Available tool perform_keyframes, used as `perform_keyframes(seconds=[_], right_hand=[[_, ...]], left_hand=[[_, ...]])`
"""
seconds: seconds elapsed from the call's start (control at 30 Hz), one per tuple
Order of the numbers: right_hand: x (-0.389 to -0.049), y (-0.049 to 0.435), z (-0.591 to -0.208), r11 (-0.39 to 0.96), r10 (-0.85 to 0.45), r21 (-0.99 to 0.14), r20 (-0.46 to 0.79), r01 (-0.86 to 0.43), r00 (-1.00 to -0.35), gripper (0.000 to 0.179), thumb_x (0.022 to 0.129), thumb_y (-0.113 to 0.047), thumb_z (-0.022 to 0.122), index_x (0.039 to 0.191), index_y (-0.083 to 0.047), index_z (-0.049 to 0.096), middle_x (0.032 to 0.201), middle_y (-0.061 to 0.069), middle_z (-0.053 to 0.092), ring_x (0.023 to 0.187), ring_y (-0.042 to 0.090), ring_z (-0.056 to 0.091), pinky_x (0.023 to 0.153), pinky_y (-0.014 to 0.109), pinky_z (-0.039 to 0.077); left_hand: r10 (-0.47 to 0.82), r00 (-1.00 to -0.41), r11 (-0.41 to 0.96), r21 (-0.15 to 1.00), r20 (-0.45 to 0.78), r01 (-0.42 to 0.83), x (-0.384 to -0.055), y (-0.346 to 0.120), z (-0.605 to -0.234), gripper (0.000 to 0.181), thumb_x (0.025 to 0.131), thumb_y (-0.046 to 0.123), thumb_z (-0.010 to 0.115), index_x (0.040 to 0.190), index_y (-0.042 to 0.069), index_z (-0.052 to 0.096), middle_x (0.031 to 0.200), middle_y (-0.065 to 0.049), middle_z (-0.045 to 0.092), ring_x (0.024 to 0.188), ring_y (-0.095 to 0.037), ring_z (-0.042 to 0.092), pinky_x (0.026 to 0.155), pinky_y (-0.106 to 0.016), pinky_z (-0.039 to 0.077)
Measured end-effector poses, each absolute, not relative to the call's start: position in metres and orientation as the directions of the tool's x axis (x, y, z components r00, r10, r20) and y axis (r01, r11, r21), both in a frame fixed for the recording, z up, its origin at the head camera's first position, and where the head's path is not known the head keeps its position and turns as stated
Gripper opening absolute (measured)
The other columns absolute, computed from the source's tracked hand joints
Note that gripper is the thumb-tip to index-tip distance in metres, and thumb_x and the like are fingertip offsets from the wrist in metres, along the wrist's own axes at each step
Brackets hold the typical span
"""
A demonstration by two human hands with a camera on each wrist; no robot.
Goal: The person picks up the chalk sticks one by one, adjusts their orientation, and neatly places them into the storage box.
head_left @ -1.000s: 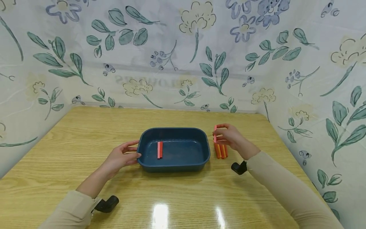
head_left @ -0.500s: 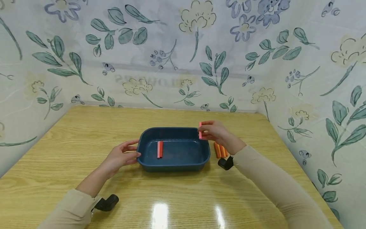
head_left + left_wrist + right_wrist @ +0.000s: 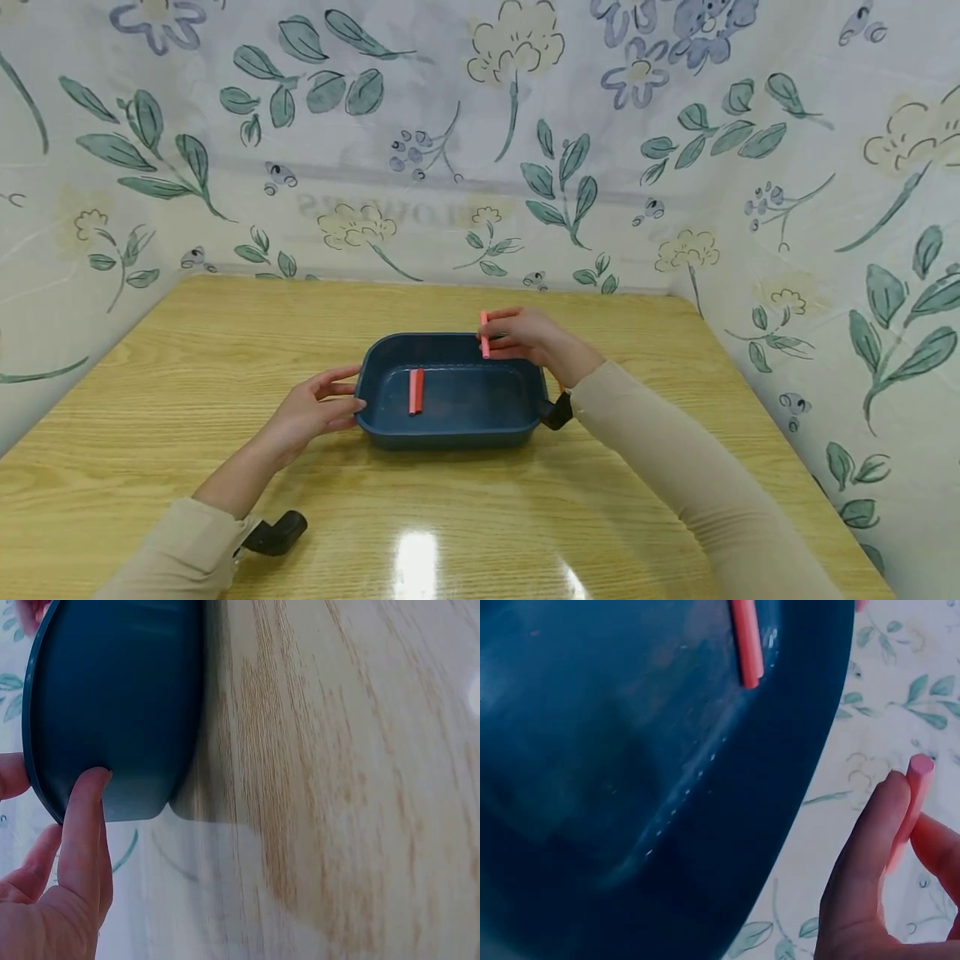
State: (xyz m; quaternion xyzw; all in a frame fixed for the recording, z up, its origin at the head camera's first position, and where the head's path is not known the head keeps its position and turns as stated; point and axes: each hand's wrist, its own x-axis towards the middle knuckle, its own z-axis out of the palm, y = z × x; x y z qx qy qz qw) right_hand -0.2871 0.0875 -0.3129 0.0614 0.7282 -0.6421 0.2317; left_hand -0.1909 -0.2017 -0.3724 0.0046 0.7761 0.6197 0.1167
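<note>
A deep, dark blue rectangular tray (image 3: 450,440) with rounded corners sits on the table. Two sticks, pink (image 3: 412,393) and red (image 3: 419,390), lie side by side on its floor, toward the left. At the tray's left end, my left hand (image 3: 311,410) rests its fairly straight fingers against the outer wall and rim; the left wrist view shows one fingertip (image 3: 94,780) on that wall. Over the tray's far rim, my right hand (image 3: 525,333) pinches another pink stick (image 3: 919,784), flat-ended like chalk, held upright between thumb and fingers.
The wooden table (image 3: 360,517) spreads around the tray. A floral cloth (image 3: 450,125) hangs behind it and along both sides. Black wrist cameras (image 3: 276,533) are strapped to both wrists. The right forearm mostly hides the orange sticks (image 3: 562,388) right of the tray.
My right hand has carried the pink stick leftward from beside the orange sticks to over the tray's far rim. My left hand stays at the tray's left end.
</note>
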Motion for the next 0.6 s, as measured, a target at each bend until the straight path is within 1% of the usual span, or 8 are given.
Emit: perform_keyframes(seconds=[0.1,0.2,0.37,0.47,0.6], right_hand=[[-0.29,0.08,-0.312,0.15,-0.233,-0.903,-0.427,0.402,-0.874,0.044,0.089,-0.006,0.062,0.131,-0.001,0.047,0.11,0.018,0.059,0.089,0.027,0.063,0.076,0.034,0.055],[-0.293,0.073,-0.315,0.141,-0.257,-0.891,-0.455,0.432,-0.853,0.042,0.088,-0.005,0.062,0.128,0.002,0.048,0.105,0.017,0.057,0.088,0.027,0.061,0.077,0.035,0.054],[-0.299,0.058,-0.321,0.18,-0.27,-0.858,-0.513,0.481,-0.815,0.034,0.087,-0.005,0.064,0.118,0.004,0.054,0.099,0.015,0.057,0.083,0.023,0.06,0.078,0.036,0.054],[-0.301,0.05,-0.322,0.219,-0.288,-0.841,-0.54,0.494,-0.791,0.031,0.087,-0.005,0.063,0.116,0.002,0.056,0.099,0.014,0.058,0.081,0.023,0.06,0.082,0.038,0.052],[-0.303,0.041,-0.323,0.256,-0.315,-0.819,-0.573,0.513,-0.757,0.029,0.087,-0.003,0.063,0.114,0.003,0.057,0.094,0.015,0.06,0.077,0.024,0.062,0.082,0.038,0.052]], left_hand=[[0.155,-0.972,0.224,0.965,-0.175,-0.138,-0.191,-0.202,-0.373,0.064,0.09,0.011,0.062,0.144,0.0,0.028,0.13,-0.03,0.038,0.092,-0.018,0.061,0.081,-0.037,0.052],[0.15,-0.971,0.223,0.963,-0.188,-0.152,-0.19,-0.202,-0.374,0.065,0.089,0.011,0.062,0.144,0.001,0.029,0.13,-0.028,0.038,0.092,-0.018,0.061,0.081,-0.036,0.052],[0.149,-0.971,0.223,0.963,-0.19,-0.154,-0.19,-0.203,-0.375,0.065,0.089,0.011,0.063,0.144,0.001,0.029,0.13,-0.028,0.039,0.092,-0.018,0.061,0.082,-0.037,0.052],[0.155,-0.972,0.223,0.965,-0.176,-0.139,-0.19,-0.202,-0.375,0.065,0.089,0.011,0.062,0.144,0.001,0.029,0.13,-0.029,0.038,0.092,-0.018,0.061,0.082,-0.038,0.052],[0.159,-0.972,0.224,0.965,-0.172,-0.134,-0.191,-0.202,-0.373,0.065,0.09,0.011,0.062,0.144,0.001,0.028,0.132,-0.03,0.037,0.093,-0.018,0.06,0.081,-0.037,0.052]])
